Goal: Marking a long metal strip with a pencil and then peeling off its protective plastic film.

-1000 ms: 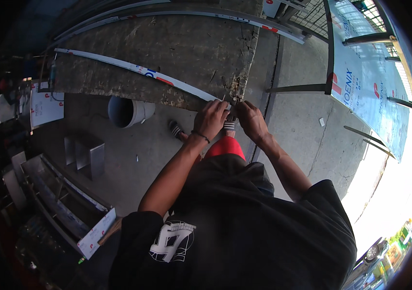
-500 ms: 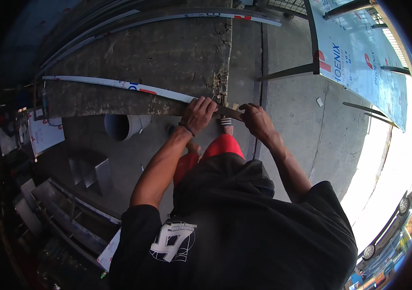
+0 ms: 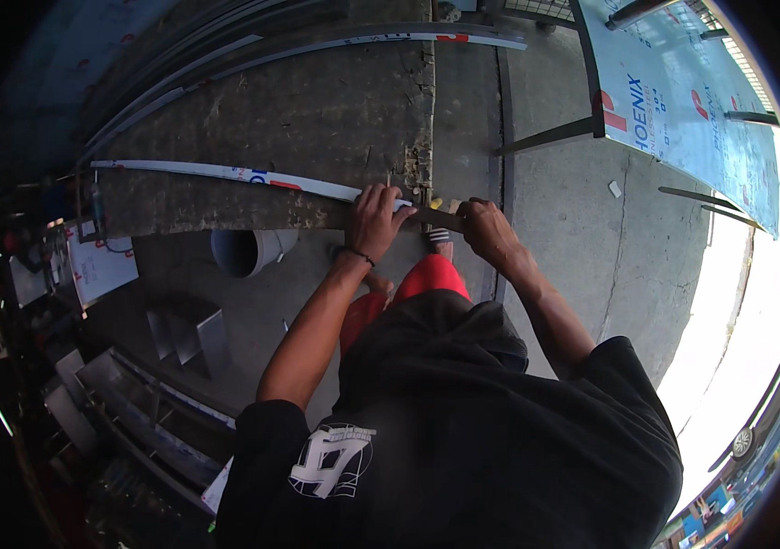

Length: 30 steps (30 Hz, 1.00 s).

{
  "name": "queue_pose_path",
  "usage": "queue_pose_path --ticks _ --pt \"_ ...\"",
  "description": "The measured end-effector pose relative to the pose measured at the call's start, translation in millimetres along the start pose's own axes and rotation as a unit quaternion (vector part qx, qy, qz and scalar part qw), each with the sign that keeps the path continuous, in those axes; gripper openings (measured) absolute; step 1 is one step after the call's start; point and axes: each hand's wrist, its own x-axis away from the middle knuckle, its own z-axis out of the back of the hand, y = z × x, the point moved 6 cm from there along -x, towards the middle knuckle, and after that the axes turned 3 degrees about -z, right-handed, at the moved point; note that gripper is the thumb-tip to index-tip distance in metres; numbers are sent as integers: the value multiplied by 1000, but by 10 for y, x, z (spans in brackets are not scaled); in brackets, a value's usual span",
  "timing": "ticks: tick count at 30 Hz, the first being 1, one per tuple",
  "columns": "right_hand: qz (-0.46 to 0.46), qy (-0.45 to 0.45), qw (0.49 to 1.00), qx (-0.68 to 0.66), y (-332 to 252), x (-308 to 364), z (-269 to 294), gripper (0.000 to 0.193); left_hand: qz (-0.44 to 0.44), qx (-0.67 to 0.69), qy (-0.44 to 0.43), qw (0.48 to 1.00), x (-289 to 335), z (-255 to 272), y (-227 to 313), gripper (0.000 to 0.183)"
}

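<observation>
A long narrow metal strip [image 3: 225,172] with white-blue protective film lies along the near edge of a worn, dark workbench [image 3: 308,110]. My left hand [image 3: 375,220] is closed over the strip's right end, fingers on top, at the bench corner. My right hand [image 3: 491,231], just off that corner, is closed on one end of a flat dark bar [image 3: 441,219] that looks like a file. The bar reaches left to the strip's end by my left fingers; the exact contact is hidden. A small yellow piece [image 3: 436,204] shows beside the bar.
More film-covered strips [image 3: 390,39] lie toward the bench's far side. Beneath its near edge stands a grey bucket [image 3: 248,249]. A film-covered panel on legs [image 3: 646,101] stands at right. Metal trough-like parts [image 3: 147,403] are on the floor at lower left.
The view has shifted slightly, so the bench and strip sit a little lower. Both hands keep their grips near the corner. The yellow piece now shows beside the bar.
</observation>
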Motion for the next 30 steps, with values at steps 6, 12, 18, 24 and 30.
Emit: queue_pose_path --ticks 6,12,18,24,30 --pt "3 -8 1000 6 -22 -56 -7 20 -57 -106 -1 993 13 -90 55 23" --pt "7 7 1000 -7 -31 -39 12 20 -95 -146 -10 985 1 -118 107 17" --pt "10 -2 1000 -18 -68 -10 40 17 -107 -176 -26 978 3 -130 98 18" --pt "21 3 1000 -18 -87 -4 -12 14 -30 -200 -15 979 -5 -78 -85 19" --pt "34 6 999 -22 -111 5 35 13 99 -173 40 979 -1 179 -460 19"
